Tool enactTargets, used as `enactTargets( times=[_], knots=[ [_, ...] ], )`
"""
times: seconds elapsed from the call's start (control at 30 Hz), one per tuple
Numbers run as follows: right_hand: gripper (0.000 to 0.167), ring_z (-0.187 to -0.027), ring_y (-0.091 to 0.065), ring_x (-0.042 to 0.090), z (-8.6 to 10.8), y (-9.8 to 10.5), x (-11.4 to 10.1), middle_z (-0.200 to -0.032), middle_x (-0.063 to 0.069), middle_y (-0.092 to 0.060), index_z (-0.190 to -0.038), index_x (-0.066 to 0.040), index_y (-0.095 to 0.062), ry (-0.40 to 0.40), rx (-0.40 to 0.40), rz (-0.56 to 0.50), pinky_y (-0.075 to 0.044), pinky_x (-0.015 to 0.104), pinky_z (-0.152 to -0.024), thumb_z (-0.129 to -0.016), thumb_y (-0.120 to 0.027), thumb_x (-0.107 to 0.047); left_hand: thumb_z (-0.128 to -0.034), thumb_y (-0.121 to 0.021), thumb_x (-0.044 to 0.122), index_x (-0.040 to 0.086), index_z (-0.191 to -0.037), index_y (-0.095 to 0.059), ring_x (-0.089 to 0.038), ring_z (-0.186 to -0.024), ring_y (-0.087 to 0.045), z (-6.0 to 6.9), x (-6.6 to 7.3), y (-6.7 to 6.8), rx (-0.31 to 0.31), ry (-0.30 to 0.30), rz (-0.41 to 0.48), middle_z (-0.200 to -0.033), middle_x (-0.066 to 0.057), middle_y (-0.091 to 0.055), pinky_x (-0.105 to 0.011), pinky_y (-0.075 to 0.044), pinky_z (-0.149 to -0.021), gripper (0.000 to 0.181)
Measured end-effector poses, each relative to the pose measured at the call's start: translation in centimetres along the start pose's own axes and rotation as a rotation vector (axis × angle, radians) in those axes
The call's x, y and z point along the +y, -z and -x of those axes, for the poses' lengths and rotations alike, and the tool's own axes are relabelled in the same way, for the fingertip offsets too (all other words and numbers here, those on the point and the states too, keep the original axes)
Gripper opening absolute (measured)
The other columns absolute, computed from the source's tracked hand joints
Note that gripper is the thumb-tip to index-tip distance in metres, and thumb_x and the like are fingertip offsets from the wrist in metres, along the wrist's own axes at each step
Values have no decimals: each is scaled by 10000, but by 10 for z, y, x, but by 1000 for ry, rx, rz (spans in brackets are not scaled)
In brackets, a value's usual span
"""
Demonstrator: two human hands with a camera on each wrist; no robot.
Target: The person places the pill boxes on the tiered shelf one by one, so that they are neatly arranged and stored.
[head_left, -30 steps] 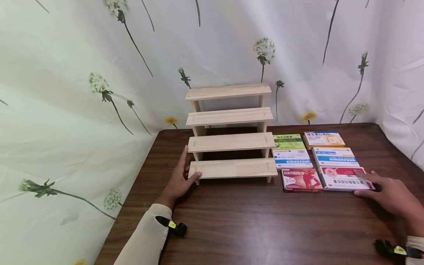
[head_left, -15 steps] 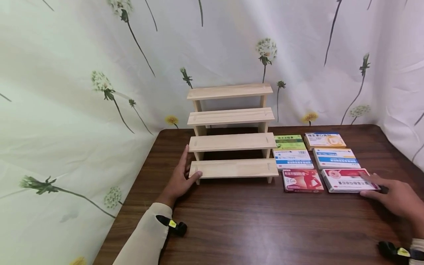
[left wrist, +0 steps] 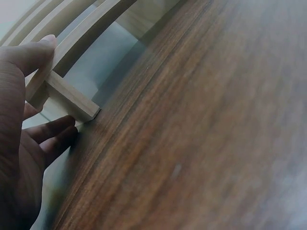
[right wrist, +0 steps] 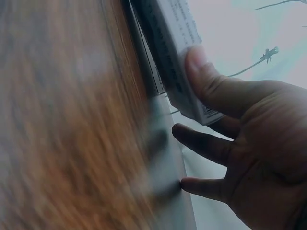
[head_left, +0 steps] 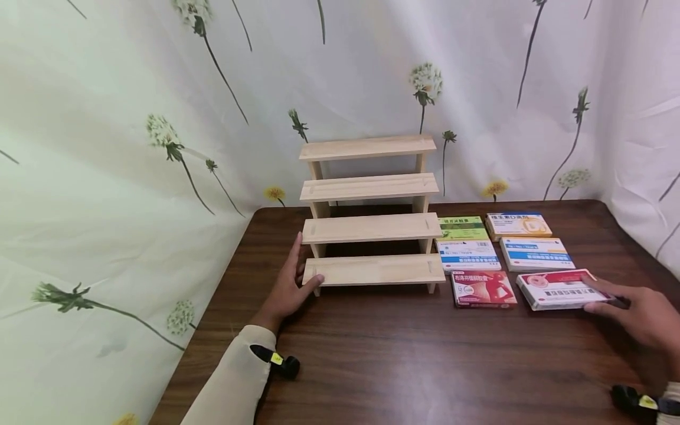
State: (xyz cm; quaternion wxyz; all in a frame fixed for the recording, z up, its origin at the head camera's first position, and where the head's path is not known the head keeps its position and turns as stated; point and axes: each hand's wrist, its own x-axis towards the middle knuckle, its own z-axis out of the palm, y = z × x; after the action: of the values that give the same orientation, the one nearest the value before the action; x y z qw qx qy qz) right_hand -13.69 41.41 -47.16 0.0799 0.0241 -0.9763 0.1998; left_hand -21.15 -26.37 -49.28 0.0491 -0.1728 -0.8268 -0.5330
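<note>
A four-tier wooden display stand (head_left: 374,271) stands against the back cloth. My left hand (head_left: 287,292) holds the left end of its lowest tier, thumb on the board and fingers along the side. In the left wrist view the thumb lies over the board end, and other fingers are beside the stand's leg (left wrist: 74,98). My right hand (head_left: 640,307) pinches the right end of a white and red medicine box (head_left: 555,292). The right wrist view has the thumb on one face of this box (right wrist: 175,45), tilted and lifted from the table; two lower fingers are spread.
Left of the held box lies a pink-red medicine box (head_left: 484,289). Behind are two white and blue boxes, including the right one (head_left: 538,254), a green box (head_left: 462,227) and a white and orange box (head_left: 517,225). Floral cloth (head_left: 361,71) walls the brown table (head_left: 382,354).
My right hand has drawn the white and red box slightly toward me and lifted it, leaving a gap to its neighbours. The left hand has stayed on the stand.
</note>
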Motion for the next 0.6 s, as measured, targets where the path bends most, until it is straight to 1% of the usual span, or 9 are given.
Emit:
enactTargets(
  times=[0.03, 0.1, 0.2, 0.23, 0.3, 0.47, 0.53, 0.57, 0.6],
  knots=[
    [697, -1151, -603, 684, 0, 0, 0, -1340, 435, -594, -1466, 3, -624, -4, 3, 2, -467, 554, -879, -924, -887, -348, -1025, -785, 191, 454, -1754, -4, -489, -1496, -536, 0, 0, 0, 1, -1, -3, -1791, -190, -274, -680, -513, -1111, 1100],
    [713, -1159, -585, 687, 0, 1, -1, -1361, 436, -573, -1479, 17, -599, -21, -7, 9, -436, 678, -901, -938, -869, -361, -1026, -783, 190, 455, -1753, 3, -489, -1506, -525, 0, 1, 1, -4, 1, -7, -1804, -187, -243, -682, -507, -1115, 1102],
    [747, -1155, -574, 686, 0, 4, -2, -1381, 431, -549, -1490, 37, -567, -39, -6, 26, -428, 686, -908, -947, -845, -395, -1026, -783, 193, 453, -1753, 10, -495, -1515, -513, -1, 1, 2, -9, 6, -7, -1814, -185, -217, -686, -499, -1123, 1107],
    [755, -1146, -576, 684, 0, 4, -2, -1387, 429, -544, -1495, 37, -557, -39, 2, 31, -429, 681, -901, -951, -837, -404, -1026, -783, 195, 454, -1753, 11, -496, -1517, -510, -1, 1, 2, -10, 7, -6, -1813, -186, -218, -687, -498, -1123, 1107],
    [758, -1154, -579, 683, 0, 5, -3, -1401, 417, -541, -1510, 32, -539, -33, 28, 25, -465, 520, -895, -957, -825, -401, -1026, -784, 195, 455, -1753, 9, -500, -1515, -510, -1, 1, 2, -9, 7, -2, -1799, -194, -245, -690, -497, -1123, 1107],
    [679, -1243, -540, 730, 1, 5, -9, -1485, 390, -502, -1555, 11, -490, -7, 83, -53, -450, 588, -1103, -1017, -757, -305, -1025, -784, 186, 462, -1752, 6, -498, -1506, -520, -1, 0, 1, -4, 2, -1, -1760, -206, -305, -693, -499, -1120, 1108],
    [661, -1255, -516, 749, 1, 5, -13, -1509, 394, -478, -1574, 4, -469, -5, 83, -71, -332, 751, -1106, -1040, -718, -296, -1023, -787, 184, 465, -1751, 5, -499, -1503, -523, -1, 0, 1, -3, 1, -2, -1757, -213, -307, -695, -500, -1118, 1111],
    [655, -1253, -521, 745, 0, 6, -15, -1511, 393, -479, -1576, 1, -471, -2, 87, -74, -328, 743, -1111, -1043, -713, -293, -1023, -787, 184, 466, -1750, 4, -498, -1503, -524, -1, 0, 1, -3, 2, -3, -1756, -217, -306, -696, -499, -1119, 1111],
    [652, -1240, -535, 739, -1, 7, -16, -1501, 393, -494, -1570, 1, -489, 6, 96, -71, -393, 644, -1170, -1036, -721, -293, -1023, -786, 186, 468, -1750, 4, -497, -1503, -525, -1, 0, 1, -4, 3, -4, -1758, -220, -303, -695, -500, -1118, 1110]
  ],
)
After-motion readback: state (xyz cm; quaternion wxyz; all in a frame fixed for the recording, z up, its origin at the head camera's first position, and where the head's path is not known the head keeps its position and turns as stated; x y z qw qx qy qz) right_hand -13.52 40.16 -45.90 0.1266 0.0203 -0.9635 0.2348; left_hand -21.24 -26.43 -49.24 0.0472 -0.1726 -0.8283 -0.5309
